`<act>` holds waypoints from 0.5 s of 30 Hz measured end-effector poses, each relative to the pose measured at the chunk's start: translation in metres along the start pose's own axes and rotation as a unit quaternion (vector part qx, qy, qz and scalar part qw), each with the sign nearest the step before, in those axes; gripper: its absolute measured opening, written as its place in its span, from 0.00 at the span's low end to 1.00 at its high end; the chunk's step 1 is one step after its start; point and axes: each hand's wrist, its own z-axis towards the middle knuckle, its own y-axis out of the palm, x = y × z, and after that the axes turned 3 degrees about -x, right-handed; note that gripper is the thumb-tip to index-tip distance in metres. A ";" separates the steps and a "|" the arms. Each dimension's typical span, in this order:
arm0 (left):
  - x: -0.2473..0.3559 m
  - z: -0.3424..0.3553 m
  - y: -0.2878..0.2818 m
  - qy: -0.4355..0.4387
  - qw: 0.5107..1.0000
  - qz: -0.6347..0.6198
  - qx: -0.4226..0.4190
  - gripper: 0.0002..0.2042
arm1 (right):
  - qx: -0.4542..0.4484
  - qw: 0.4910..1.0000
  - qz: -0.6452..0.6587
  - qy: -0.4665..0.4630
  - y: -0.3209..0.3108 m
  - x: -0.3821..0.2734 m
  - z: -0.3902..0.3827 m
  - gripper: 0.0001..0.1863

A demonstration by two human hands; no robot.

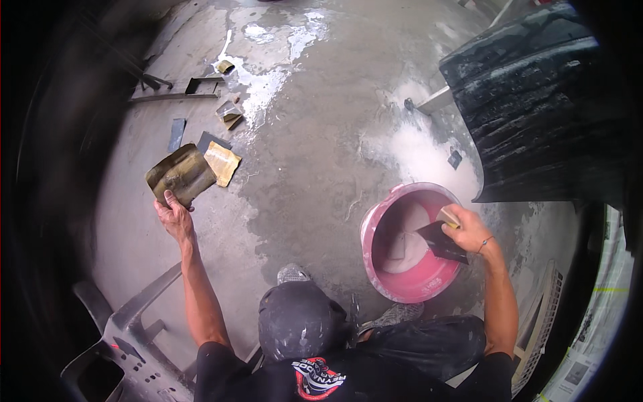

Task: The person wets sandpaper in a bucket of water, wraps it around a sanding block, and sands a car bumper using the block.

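Raised out to the left, my left hand (175,218) pinches the lower edge of a curled brown sheet (179,175) that looks like worn sandpaper. On the right, my right hand (471,231) is closed on a dark sandpaper sheet (439,242), along with a small tan and yellow block-like piece (449,218). This hand is over the right side of a pink bucket (422,285). Cloudy, whitish liquid (404,258) lies in the bucket, and the dark sheet hides part of it.
A tan sheet (222,163), a blue-grey strip (177,134) and other scraps (230,114) lie on the floor beyond my left hand. A large black, dusty panel (536,114) stands at the upper right. At the lower left is a grey plastic chair (144,342). White residue (264,94) marks the floor.
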 end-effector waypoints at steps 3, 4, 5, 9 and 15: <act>0.007 -0.021 0.010 0.011 0.999 -0.043 -0.014 0.19 | 0.040 0.966 0.242 -0.078 -0.058 -0.035 -0.043 0.20; 0.008 -0.027 0.013 0.008 0.998 -0.070 -0.007 0.19 | 0.041 0.946 0.298 -0.119 -0.068 -0.043 -0.051 0.20; 0.007 -0.031 0.013 0.000 0.998 -0.067 -0.021 0.19 | 0.049 0.946 0.300 -0.107 -0.073 -0.051 -0.056 0.20; 0.022 -0.043 0.006 0.041 0.991 -0.101 -0.082 0.19 | 0.029 0.973 0.140 -0.180 -0.064 -0.056 -0.045 0.21; 0.127 -0.069 0.016 0.135 0.935 -0.177 -0.275 0.16 | 0.165 0.981 -0.076 -0.068 0.024 0.013 -0.019 0.25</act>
